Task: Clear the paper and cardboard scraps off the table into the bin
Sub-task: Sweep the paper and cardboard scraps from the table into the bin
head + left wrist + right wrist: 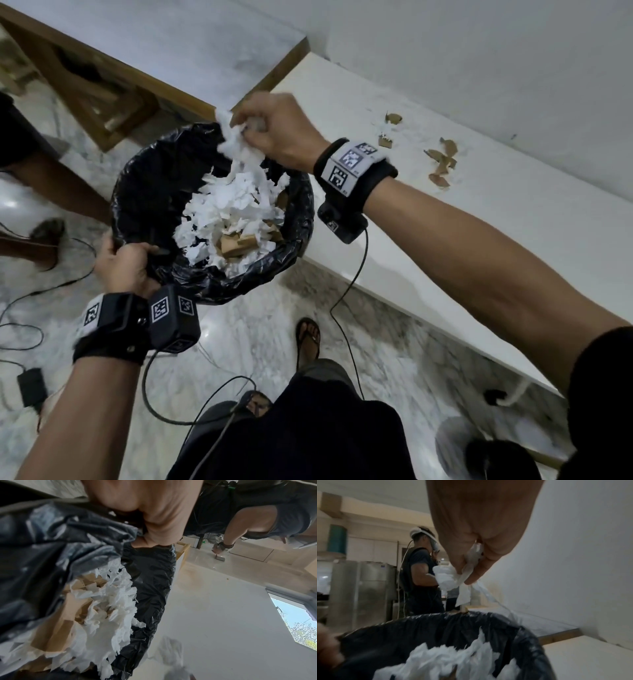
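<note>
A round bin [137, 192] lined with a black bag is held off the floor beside the white table [479, 219]. Torn white paper and brown cardboard pieces [233, 219] fill it. My left hand [123, 263] grips the near rim and liner [120, 524]. Above the bin's far side, my right hand [270, 130] clutches a bunch of white paper scraps [236, 144], which hang from the fingers [462, 577] over the opening [436, 635]. Several brown cardboard scraps [442, 161] lie on the table near the wall.
A second table with a wooden edge [191, 61] stands behind the bin. Cables [346, 294] trail from both wrist units over the marble floor. My sandalled foot [308, 339] is below the bin. Another person [423, 577] stands beyond the bin.
</note>
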